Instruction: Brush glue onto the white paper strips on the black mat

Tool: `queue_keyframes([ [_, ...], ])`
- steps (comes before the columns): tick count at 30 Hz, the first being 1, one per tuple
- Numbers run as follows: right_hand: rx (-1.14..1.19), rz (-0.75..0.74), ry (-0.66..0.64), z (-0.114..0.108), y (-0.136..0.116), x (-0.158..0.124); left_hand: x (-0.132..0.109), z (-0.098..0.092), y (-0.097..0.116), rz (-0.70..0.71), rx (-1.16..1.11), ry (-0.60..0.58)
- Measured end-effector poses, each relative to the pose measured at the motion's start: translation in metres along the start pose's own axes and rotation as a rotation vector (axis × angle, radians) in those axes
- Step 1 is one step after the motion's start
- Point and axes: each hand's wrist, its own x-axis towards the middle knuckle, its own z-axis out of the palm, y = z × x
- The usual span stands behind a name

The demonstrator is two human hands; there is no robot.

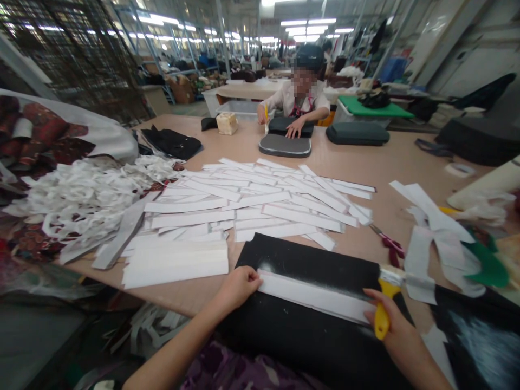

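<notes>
A black sheet [309,260] lies on the table edge in front of me, with a long white strip [312,295] across it. My left hand [239,284] is closed, its fingers pressing the strip's left end. My right hand [390,325] grips the yellow handle of a brush [384,298], whose head rests at the strip's right end. Many white strips [260,203] are spread over the tan table [385,162] beyond the sheet, and a neat stack of strips [176,260] sits to the left.
A heap of white offcuts [85,197] and patterned fabric [36,135] fill the left. Red-handled scissors [390,241] lie to the right, near loose white and green pieces [483,260]. Across the table a person [298,100] works on dark pads [284,145].
</notes>
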Motion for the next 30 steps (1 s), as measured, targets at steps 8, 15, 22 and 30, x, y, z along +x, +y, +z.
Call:
queue_keyframes([
  [8, 0.071, -0.017, -0.119, 0.004, 0.020, 0.004, -0.001, 0.001, 0.004, 0.001, 0.109, 0.002],
  [15, 0.071, -0.103, -0.001, 0.015, 0.020, -0.010, -0.004, 0.005, 0.003, 0.048, 0.215, 0.017],
  [22, 0.013, -0.122, 0.091, 0.020, 0.015, -0.022, 0.005, 0.008, -0.009, 0.038, 0.307, -0.032],
  [30, -0.038, -0.192, 0.183, 0.024, 0.009, -0.025, 0.006, 0.009, -0.013, 0.045, 0.269, -0.032],
])
